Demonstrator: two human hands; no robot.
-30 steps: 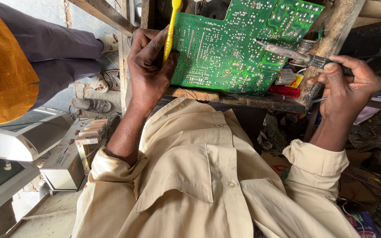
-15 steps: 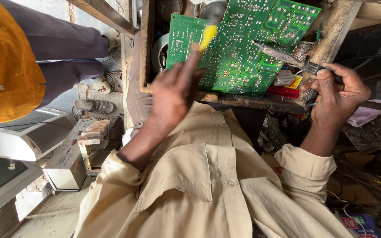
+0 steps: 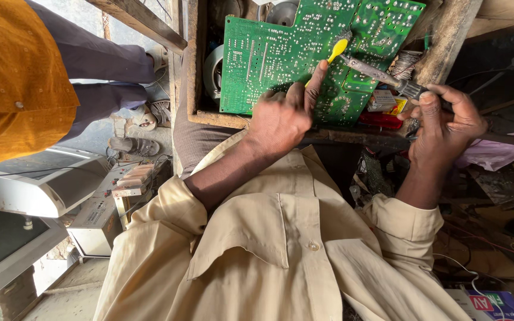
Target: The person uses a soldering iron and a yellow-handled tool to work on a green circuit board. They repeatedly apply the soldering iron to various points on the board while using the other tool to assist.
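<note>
A green circuit board [image 3: 269, 53] stands propped against a wooden frame, solder side toward me. My left hand [image 3: 284, 116] grips a yellow-handled tool [image 3: 335, 51], its tip pressed on the board's middle. My right hand [image 3: 444, 119] holds a soldering iron [image 3: 382, 76] by its dark handle, the metal tip touching the board right beside the yellow tool. Both arms wear beige shirt sleeves.
A wooden frame edge [image 3: 193, 71] borders the board on the left, a slanted plank [image 3: 447, 41] on the right. A red and yellow box [image 3: 388, 107] lies under the board. Another person in an orange top [image 3: 19, 77] stands at left, near white appliance casings [image 3: 37, 184].
My left hand moved right and down across the board, bringing the yellow tool from the board's upper left to its middle, beside the soldering iron tip. The right hand barely shifted.
</note>
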